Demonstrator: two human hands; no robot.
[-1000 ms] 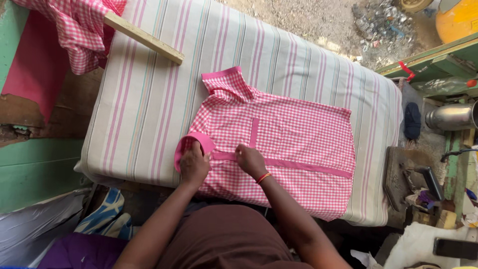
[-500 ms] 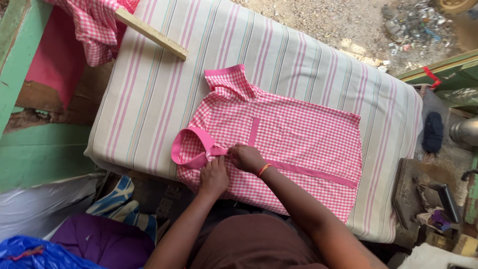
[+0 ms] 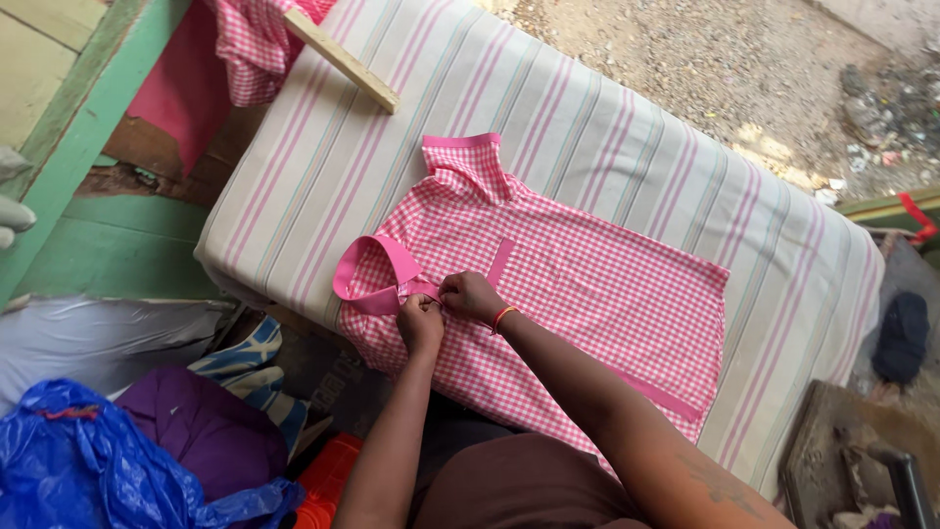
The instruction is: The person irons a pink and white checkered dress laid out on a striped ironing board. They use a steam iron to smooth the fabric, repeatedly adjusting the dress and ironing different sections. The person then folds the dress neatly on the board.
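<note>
Blue bag (image 3: 108,460): near left, crumpled beside purple cloth.
Left hand (image 3: 421,321): pinching the shirt's front just below the pink collar (image 3: 377,274).
Right hand (image 3: 472,294): pinching the same spot (fingertips meet).
Checked shirt (image 3: 587,294): flat on the striped padded table (image 3: 607,127).
Wooden stick (image 3: 343,61): far left.

Bare striped bench (image 3: 548,88) lies open beyond the checked shirt (image 3: 587,284). A wooden stick (image 3: 343,61) and hanging checked cloth (image 3: 250,44) block the far-left corner.
</note>
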